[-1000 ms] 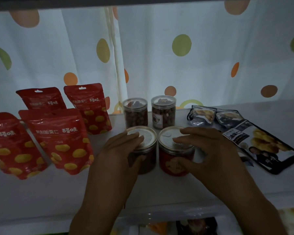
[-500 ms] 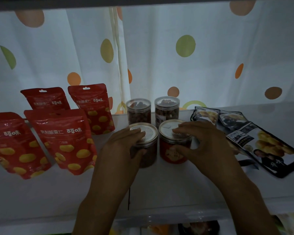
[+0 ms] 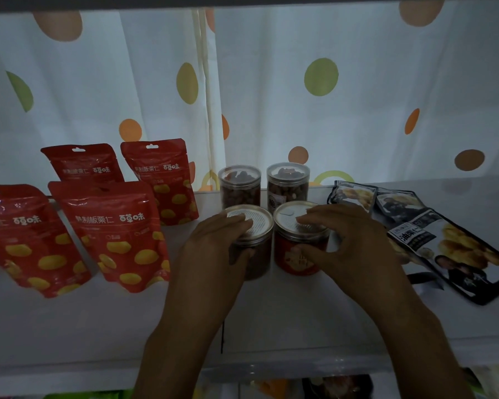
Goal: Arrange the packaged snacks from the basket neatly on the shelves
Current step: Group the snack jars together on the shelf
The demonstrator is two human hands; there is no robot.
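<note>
Two snack jars stand side by side on the white shelf (image 3: 271,318), touching two more jars (image 3: 239,184) (image 3: 288,182) behind them. My left hand (image 3: 216,249) grips the dark-filled left jar (image 3: 257,254), fingers over its lid. My right hand (image 3: 346,240) clasps the red-labelled right jar (image 3: 293,260), thumb on its front. Left of the jars stand several red pouches (image 3: 113,234) with yellow spots. Black snack packets (image 3: 450,249) lie flat at the right.
A white curtain with coloured dots (image 3: 300,96) hangs behind the shelf. Another shelf board runs along the top edge. Below the front lip, more packaged goods (image 3: 337,387) show dimly on a lower level.
Both hands have slid the front two jars back along the shelf until they meet the rear pair. The pouches and packets have not moved.
</note>
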